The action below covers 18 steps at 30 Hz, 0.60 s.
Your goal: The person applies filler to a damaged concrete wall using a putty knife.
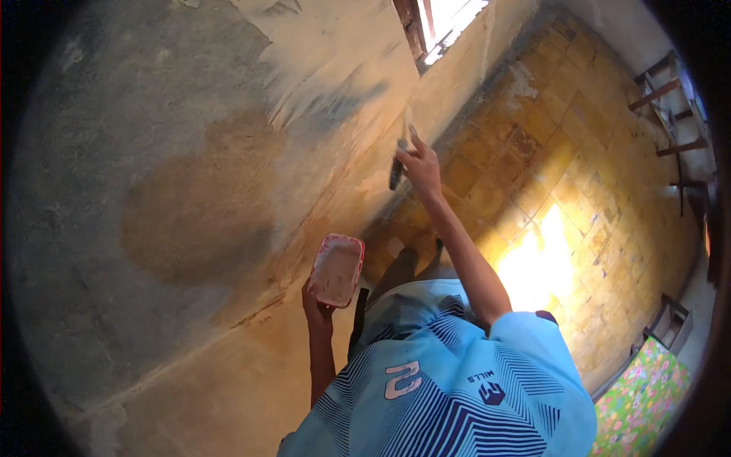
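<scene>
My left hand [316, 303] is closed around the lower side of a rectangular tub [337, 270]. The tub's smeared rim is red and white, and a pale, wet-looking paste covers its inside. My right hand [422, 166] grips what looks like a putty knife [397, 172] with a dark handle. Its pale blade end is blurred and points toward the wall below the window; whether it touches cannot be made out. The wall [190, 91] is grey and patchy, with cream filler [327, 46] spread in streaks over its upper part.
A bright window [449, 19] with a wooden frame opens in the wall. Yellowish floor tiles [487, 152] stretch to my right, with a strong patch of sunlight. Wooden furniture [670, 99] stands along the far right side. A green floral cloth [647, 396] lies at the lower right.
</scene>
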Motion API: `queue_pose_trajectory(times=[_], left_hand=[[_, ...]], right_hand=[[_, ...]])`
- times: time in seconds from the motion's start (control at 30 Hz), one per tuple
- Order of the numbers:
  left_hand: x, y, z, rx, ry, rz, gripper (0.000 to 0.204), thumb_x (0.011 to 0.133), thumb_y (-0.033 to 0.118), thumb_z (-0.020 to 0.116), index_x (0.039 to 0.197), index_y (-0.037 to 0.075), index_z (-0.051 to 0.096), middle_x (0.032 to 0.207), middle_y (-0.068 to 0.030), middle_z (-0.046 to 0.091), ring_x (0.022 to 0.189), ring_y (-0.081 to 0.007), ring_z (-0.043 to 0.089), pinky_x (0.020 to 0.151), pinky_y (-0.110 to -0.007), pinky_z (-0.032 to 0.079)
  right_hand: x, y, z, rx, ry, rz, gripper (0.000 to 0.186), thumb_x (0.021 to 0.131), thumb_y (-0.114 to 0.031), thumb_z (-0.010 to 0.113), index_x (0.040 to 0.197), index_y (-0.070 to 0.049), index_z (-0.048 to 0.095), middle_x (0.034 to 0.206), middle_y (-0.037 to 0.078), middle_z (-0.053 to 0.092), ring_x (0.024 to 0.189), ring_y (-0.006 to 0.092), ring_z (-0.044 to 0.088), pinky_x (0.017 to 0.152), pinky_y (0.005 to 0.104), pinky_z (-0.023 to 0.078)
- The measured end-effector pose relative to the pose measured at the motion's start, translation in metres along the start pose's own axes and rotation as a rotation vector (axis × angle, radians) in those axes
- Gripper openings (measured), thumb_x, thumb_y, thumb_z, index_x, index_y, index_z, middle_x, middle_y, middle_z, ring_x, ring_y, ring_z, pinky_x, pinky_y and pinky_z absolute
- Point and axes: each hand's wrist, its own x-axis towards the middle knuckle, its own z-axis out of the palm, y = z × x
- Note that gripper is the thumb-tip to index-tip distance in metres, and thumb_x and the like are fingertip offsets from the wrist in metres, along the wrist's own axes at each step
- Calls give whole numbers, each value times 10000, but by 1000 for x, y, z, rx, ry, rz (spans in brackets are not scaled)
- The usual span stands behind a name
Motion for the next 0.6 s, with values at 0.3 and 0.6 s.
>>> queue_pose_trajectory(times=[0.3,0.6], left_hand=[[2,19,-49,18,-6,-1,650,827,390,599,1373,104,391,1329,-136,471,1188,-294,514,871,-441,525],[19,37,-69,-8,-81,18,622,897,394,519,1391,67,329,1361,-156,411,1221,-333,467,875,-496,514]], right_hand=[[27,1,67,25,153,-69,582,769,-147,706,1271,71,508,757,65,668,707,104,599,634,269,475],[-52,21,81,-92,54,-6,568,740,-233,722,1251,-40,566,684,102,652,614,105,590,572,307,479]])
